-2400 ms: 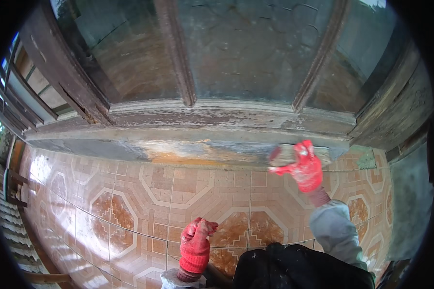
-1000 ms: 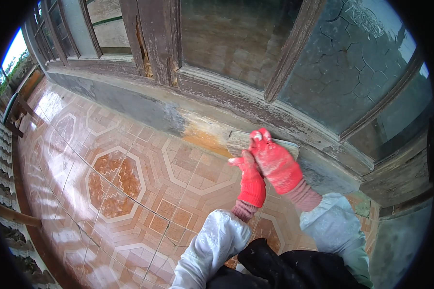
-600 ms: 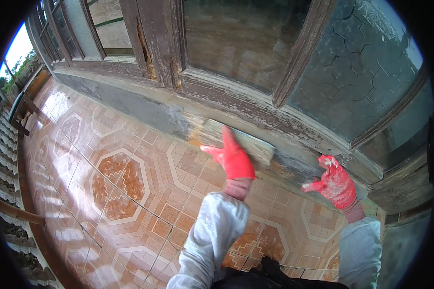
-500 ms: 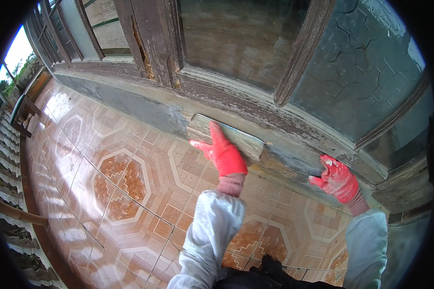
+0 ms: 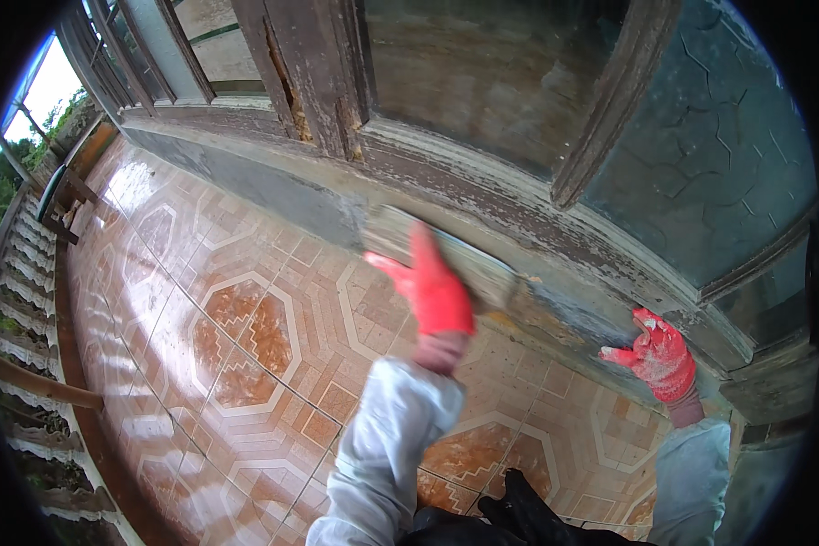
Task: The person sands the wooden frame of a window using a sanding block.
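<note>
- L hand (image 5: 435,293), red glove, blurred w/ motion: fingers together, thumb out, flat on a long pale sanding block (image 5: 446,255).
- Block lies along the foot of the weathered wooden door frame (image 5: 482,196), where it meets the tiled floor (image 5: 246,337).
- R hand (image 5: 660,357), red glove, well apart to the right, fingers curled loosely, against frame's lower edge; can't tell if it grips anything.
- Grey sleeves on both arms.

Single head-worn fisheye view, looking steeply down and forward from close range at tiled floor (image 5: 246,337) and weathered wooden door base (image 5: 519,209).
</note>
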`<state>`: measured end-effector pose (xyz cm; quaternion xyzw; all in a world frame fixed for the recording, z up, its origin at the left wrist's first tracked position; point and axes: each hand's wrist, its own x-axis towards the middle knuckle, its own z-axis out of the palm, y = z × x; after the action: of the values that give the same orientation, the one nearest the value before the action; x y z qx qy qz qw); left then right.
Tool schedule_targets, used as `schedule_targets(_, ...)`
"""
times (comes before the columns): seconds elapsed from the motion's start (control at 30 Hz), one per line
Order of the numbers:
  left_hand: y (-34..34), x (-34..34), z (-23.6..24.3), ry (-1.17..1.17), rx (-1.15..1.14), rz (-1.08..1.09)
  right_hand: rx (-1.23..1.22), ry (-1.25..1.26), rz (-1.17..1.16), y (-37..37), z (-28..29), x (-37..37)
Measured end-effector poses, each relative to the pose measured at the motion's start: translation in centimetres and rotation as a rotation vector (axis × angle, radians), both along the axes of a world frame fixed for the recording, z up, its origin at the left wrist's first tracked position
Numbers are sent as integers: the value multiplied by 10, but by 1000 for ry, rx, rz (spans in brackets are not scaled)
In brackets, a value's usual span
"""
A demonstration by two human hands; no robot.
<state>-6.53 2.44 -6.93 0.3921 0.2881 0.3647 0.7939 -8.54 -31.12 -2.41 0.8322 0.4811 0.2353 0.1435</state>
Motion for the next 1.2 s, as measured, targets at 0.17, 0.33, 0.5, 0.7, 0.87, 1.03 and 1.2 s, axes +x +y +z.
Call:
schedule_targets(0.17,-5,3,-11,338,349,57,109,105,-80,-4,-3,-3)
schedule_targets(0.33,71,15,17,-46,-166,-15,-28,70,-75,-18,-6,-3)
schedule_targets(0.5,-39,-14,7,128,374,19,249,199,-343,-2,-18,-4)
schedule_targets(0.7,63,12,28,-79,-231,-20,-253,9,-46,2,8,3)
schedule_targets(0.87,-19,-7,21,22,197,51,-85,-53,-82,28,4,3)
schedule_targets(1.03,-45,-12,8,228,284,-4,5,83,-184,7,-3,2)
schedule_targets(1.2,35,9,11,-56,-200,-33,-89,8,-59,9,-2,-1)
